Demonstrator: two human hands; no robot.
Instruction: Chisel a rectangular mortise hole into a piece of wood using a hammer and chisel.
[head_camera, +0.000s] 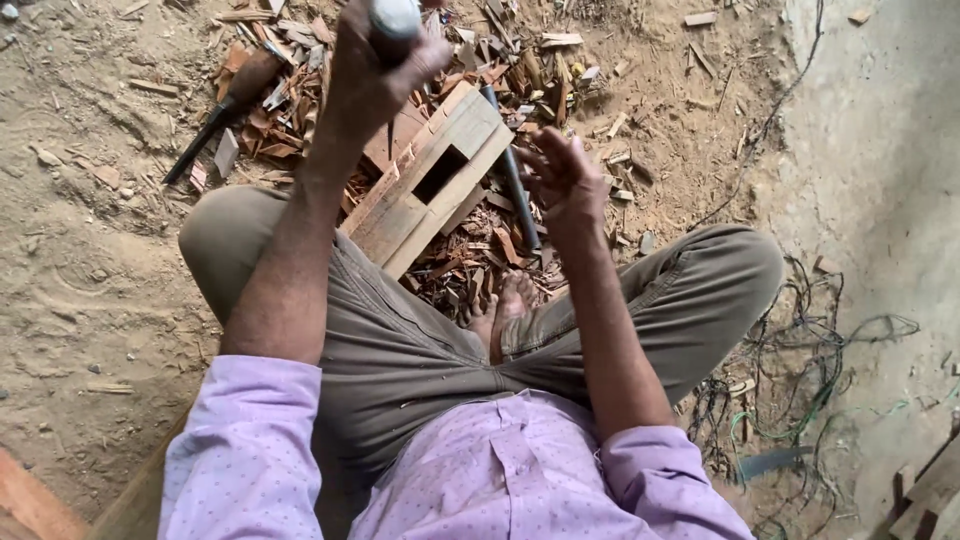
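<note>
I sit cross-legged on a dirt floor, looking down. My left hand (368, 75) is raised and gripped around a round grey tool handle (393, 18); a thin dark shaft points down from it towards a wooden block (420, 185). The block lies slanted in front of my knees and has a rectangular hole cut in its middle. My right hand (560, 180) hovers just right of the block, fingers spread and holding nothing. A dark metal rod (513, 175) lies on the ground between that hand and the block.
Reddish wood chips (290, 110) litter the ground around the block. A wooden-handled chisel (225, 105) lies at the upper left. Tangled wires (800, 350) spread at the right beside a grey concrete wall (880, 150). My bare foot (505, 310) rests below the block.
</note>
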